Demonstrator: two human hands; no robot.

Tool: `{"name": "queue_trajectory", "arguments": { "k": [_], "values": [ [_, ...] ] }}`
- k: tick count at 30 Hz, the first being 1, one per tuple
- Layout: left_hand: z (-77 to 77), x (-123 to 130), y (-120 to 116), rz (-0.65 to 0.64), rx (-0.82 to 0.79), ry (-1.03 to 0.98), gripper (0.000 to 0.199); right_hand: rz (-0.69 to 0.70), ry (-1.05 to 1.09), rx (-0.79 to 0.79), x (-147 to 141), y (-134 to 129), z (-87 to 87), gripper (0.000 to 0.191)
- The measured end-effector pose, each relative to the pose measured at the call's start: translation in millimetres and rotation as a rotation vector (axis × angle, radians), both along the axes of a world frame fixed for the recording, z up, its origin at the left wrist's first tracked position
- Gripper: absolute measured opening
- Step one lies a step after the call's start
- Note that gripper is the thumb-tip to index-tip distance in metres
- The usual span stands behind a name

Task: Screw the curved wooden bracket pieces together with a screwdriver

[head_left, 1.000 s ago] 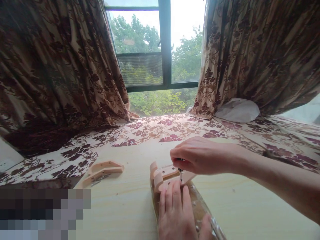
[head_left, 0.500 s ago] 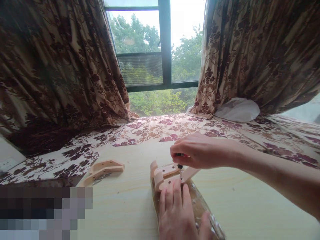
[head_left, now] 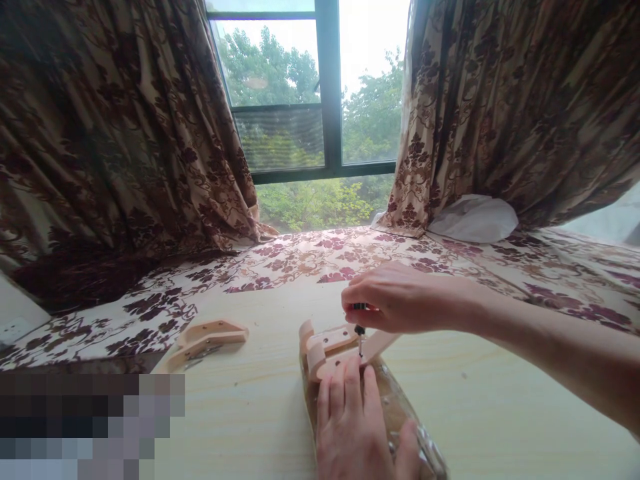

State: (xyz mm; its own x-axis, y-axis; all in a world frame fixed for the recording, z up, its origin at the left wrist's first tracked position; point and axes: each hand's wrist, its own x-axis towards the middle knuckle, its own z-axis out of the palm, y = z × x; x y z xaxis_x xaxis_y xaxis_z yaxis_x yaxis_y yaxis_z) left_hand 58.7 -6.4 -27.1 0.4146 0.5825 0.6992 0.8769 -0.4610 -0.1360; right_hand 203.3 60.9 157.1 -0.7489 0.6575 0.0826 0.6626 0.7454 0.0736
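A person's right hand [head_left: 395, 297] is gripping a slim screwdriver with a black collar and metal shaft [head_left: 360, 330], its tip standing on a pale wooden bar with a rounded end [head_left: 330, 368] in the lower centre of the frame. The left hand [head_left: 353, 427] is lying flat, fingers extended, pressing the bar's near edge and a brown slab wrapped in clear, shiny plastic [head_left: 395, 400] beneath it.

The tip could slip sideways if the shaft tilts, jabbing the fingertips just beside it; slick plastic could let the bar skid. Loose thin metal pieces [head_left: 203, 357] are lying by another angled wooden part [head_left: 215, 333] at centre left, where a knock could scatter them.

No brand, label or writing is showing legibly.
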Motion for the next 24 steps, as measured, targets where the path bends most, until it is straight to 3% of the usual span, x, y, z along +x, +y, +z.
{"name": "queue_trajectory", "arguments": {
  "k": [3,8,11,16,19,24],
  "values": [
    [-0.3,4.2,-1.4,0.016,-0.025,-0.055,0.057,0.056,-0.019,-0.019,1.3,-0.8,-0.4,0.024],
    [-1.8,9.6,-2.1,0.028,-0.031,-0.088,0.056,-0.099,0.002,0.078,-0.8,5.8,-13.4,0.03],
    [-1.1,9.1,-1.8,0.028,-0.027,-0.085,0.056,-0.133,-0.023,0.059,-3.1,6.4,-9.5,0.029],
    [-2.5,10.0,-1.9,0.023,-0.021,-0.122,0.055,0.035,-0.025,-0.057,0.7,0.7,8.2,0.019],
    [-4.7,11.3,-1.4,0.023,-0.029,-0.166,0.054,0.082,-0.038,-0.081,4.2,-0.4,7.7,0.021],
    [-4.9,10.3,-0.2,0.005,-0.032,-0.157,0.052,-0.049,-0.036,-0.014,3.6,4.9,-4.8,0.029]
  ]
}}
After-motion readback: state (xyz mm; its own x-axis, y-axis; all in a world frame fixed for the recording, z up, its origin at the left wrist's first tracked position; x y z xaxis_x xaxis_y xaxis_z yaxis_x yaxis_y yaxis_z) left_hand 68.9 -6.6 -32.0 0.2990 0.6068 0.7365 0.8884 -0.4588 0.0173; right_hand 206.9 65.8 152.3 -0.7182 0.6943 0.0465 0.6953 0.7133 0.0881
